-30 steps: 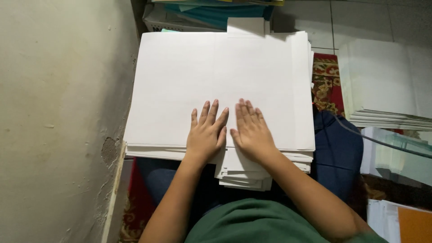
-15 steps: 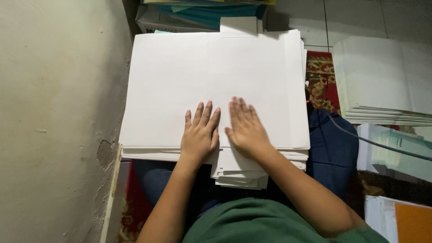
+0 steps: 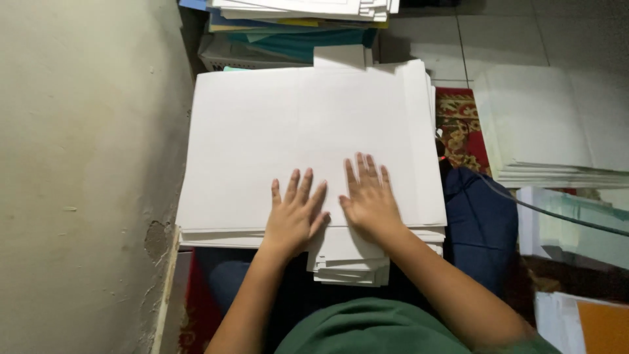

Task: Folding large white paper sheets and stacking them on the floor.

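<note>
A big white sheet [image 3: 295, 137] tops a thick paper stack [image 3: 216, 235] resting across the person's lap, with a narrower pile [image 3: 347, 262] jutting out beneath its near edge. Both hands lie flat, palms down, on the sheet near that edge: the left hand [image 3: 293, 217] and the right hand [image 3: 368, 196] side by side, thumbs nearly touching, fingers [image 3: 303, 187] stretched out and slightly spread, gripping nothing. To the left a rough plaster wall [image 3: 85, 164] runs just beside the stack's edge, leaving hardly any gap there. Beyond the far edge sits a heap of teal and blue folders [image 3: 295, 33] under more paper, touching or nearly touching the sheet. To the right, a strip of red patterned rug [image 3: 462, 128] and tiled floor [image 3: 498, 33] separate the sheet from another white stack [image 3: 557, 124]; that is the widest open room. A dark cable [image 3: 557, 213] crosses there, and an orange folder [image 3: 603, 328] lies at the lower right corner.
</note>
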